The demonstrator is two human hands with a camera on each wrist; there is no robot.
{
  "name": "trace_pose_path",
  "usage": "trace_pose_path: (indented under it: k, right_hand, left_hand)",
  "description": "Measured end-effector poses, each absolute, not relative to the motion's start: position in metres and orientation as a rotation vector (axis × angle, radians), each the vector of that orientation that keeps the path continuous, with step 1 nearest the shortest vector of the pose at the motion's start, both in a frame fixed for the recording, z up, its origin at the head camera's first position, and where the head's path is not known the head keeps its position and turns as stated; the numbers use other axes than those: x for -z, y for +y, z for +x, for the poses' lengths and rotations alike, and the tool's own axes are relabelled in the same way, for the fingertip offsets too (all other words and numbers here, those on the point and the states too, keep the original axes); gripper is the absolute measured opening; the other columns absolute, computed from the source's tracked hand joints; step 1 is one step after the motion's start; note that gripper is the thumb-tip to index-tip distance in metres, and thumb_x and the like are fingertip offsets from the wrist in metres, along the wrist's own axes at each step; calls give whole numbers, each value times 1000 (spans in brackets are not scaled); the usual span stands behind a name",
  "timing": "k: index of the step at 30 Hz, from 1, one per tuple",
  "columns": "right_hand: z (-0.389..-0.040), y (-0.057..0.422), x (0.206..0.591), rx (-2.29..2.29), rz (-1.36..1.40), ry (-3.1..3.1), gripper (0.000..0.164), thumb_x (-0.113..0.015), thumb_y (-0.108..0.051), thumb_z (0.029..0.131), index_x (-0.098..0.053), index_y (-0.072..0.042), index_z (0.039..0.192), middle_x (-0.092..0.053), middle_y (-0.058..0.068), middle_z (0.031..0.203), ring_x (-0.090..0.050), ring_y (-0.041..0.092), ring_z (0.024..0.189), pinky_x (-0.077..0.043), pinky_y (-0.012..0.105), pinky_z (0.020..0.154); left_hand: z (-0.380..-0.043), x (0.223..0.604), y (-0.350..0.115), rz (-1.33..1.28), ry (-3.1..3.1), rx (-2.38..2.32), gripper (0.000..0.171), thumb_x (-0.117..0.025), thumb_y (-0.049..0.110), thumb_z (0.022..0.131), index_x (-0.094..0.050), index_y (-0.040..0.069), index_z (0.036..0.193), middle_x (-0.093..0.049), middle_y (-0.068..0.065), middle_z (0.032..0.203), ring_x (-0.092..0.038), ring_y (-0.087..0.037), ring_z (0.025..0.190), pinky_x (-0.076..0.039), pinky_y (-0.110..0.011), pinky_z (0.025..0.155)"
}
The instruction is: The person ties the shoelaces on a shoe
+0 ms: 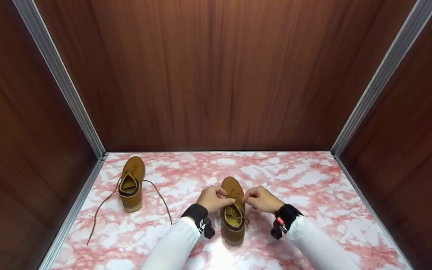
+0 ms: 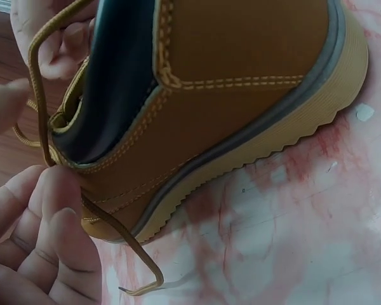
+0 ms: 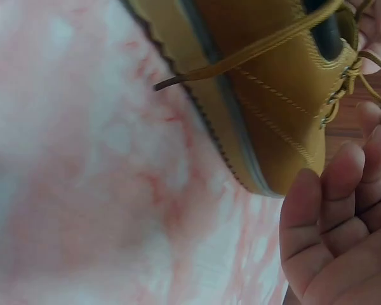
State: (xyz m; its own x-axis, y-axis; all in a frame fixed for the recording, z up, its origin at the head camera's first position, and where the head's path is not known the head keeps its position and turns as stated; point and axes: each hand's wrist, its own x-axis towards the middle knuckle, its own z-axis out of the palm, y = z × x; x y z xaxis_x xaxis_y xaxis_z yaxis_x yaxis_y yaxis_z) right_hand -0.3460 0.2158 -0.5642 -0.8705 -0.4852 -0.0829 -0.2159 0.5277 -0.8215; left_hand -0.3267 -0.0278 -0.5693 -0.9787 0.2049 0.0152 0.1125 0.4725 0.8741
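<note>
Two hands (image 1: 215, 198) (image 1: 264, 199) at one shoe (image 1: 233, 234), well apart from side walls (image 1: 407, 180).

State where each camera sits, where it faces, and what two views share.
Head: on the person's head, facing forward and down at the handled shoe and another shoe; left grip, right grip and sleeves show.
Left wrist: on that wrist, facing the handled shoe's left side; left grip lower left, part of right grip above.
Right wrist: on that wrist, facing the handled shoe's right side; right grip lower right, part of left grip above.
Shared by both wrists: handled shoe and lace.
</note>
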Motion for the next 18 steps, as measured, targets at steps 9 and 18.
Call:
trace_pose_path:
  k: [9,18]
  right_hand:
    - [-334,221,567,1286,-811,2334,15,-75,-18,96,-78,-4,99,-69,1,82,-57,1,67,-47,16,61]
    - [-327,210,570,1217,-877,2306,13,-85,-17,87,-81,-8,96,-72,22,82,-56,-3,65,-46,14,61]
  left_hand:
    - [-329,568,-21,281,2699,-1401,45,-87,45,81,-74,7,101,-72,-1,86,-63,-10,77,-53,-25,70]
    - [-331,568,-14,290,2760,-1350,30,-80,39,87,-74,11,95,-69,3,82,-59,-9,73,-50,-26,68]
